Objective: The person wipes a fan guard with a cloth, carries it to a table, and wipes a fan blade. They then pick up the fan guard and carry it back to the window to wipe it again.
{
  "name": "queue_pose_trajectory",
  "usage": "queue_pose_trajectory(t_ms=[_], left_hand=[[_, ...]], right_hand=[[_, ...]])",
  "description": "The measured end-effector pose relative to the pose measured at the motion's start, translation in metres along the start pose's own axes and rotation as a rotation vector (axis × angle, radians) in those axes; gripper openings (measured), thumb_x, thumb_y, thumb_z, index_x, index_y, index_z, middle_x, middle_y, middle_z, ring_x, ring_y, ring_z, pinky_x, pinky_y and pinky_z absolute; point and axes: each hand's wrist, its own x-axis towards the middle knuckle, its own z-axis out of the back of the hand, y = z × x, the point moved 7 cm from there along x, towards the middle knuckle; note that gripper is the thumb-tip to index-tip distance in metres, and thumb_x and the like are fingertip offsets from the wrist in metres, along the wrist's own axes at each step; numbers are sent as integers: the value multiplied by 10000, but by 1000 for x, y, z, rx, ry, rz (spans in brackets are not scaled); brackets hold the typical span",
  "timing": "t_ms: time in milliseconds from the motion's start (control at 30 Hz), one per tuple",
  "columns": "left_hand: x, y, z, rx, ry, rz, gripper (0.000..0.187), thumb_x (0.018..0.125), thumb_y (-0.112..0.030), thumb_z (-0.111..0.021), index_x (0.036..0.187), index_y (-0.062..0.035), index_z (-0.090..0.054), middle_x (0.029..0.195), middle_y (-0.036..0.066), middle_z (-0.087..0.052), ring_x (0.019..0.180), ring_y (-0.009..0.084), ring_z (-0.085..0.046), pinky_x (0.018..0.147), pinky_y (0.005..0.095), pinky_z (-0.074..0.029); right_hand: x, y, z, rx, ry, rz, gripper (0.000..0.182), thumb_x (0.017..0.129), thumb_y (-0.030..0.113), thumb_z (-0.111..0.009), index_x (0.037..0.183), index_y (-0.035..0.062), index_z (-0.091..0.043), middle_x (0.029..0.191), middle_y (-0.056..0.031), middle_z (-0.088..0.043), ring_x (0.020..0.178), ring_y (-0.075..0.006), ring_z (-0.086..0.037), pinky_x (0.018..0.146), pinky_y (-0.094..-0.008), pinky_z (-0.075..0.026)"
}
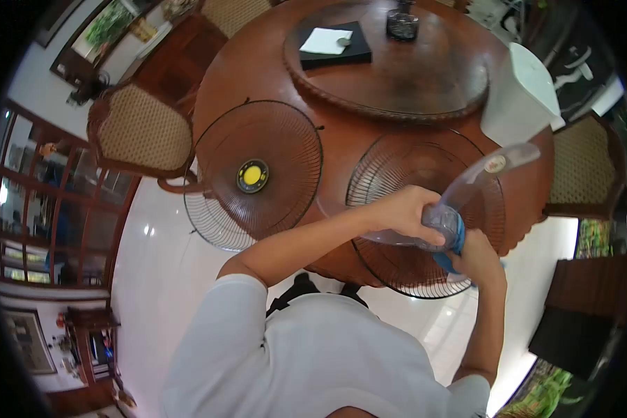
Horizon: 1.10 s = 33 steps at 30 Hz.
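My left hand (414,214) grips the hub of a translucent fan blade piece (460,184), held above the right part of the table. A blue cloth (458,244) is pressed against the hub by my right hand (475,256), whose fingers are partly hidden. One clear blade points up and to the right with a round sticker on it. Beneath my hands lies a round black wire fan grille (411,153). Another wire grille (285,139), with a yellow and black centre, rests to the left and overhangs the table edge.
The round wooden table (251,76) carries a raised wooden turntable (425,83) with a black box (355,52), white paper and a dark glass object (402,26). A white bin (519,97) stands at the right. Woven chairs (146,129) surround the table.
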Motion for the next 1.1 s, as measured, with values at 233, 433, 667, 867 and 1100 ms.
queue_pose_trajectory(t_ms=[233,433,667,867,1100], left_hand=[[-10,3,9,-366,158,67,395,696,-220,-797,982,-13,-621,926,40,-646,873,128,-585,802,284,-460],[-6,2,46,-569,6,-14,441,714,-216,-778,1070,-8,-621,964,48,-645,888,125,-586,816,273,-453],[13,77,41,-935,-156,238,432,799,-284,-702,1122,-20,-591,1031,116,-650,943,213,-634,638,397,-570],[53,132,-37,-802,-162,392,490,748,-270,-747,1060,73,-589,973,143,-635,851,273,-643,651,441,-584],[60,153,-46,-677,23,364,582,707,-403,-767,1053,41,-621,884,160,-633,780,289,-628,644,402,-559]], right_hand=[[-38,32,25,188,-199,95,218,795,86,-667,989,-2,-621,925,-198,-634,891,-315,-625,781,-368,-476],[-80,-38,14,299,-592,-257,364,863,255,-647,1070,-39,-589,1032,-167,-632,989,-263,-599,880,-360,-443],[-136,-115,-27,279,-75,-437,384,902,266,-598,1132,-40,-564,1049,-144,-623,985,-230,-575,886,-340,-422],[-199,-160,-10,496,-566,-573,437,900,252,-604,1196,-61,-525,1169,-144,-578,1072,-216,-535,941,-331,-394],[-220,-92,3,274,-492,-513,361,916,215,-565,1166,-44,-554,1120,-134,-596,1039,-207,-547,926,-346,-406]])
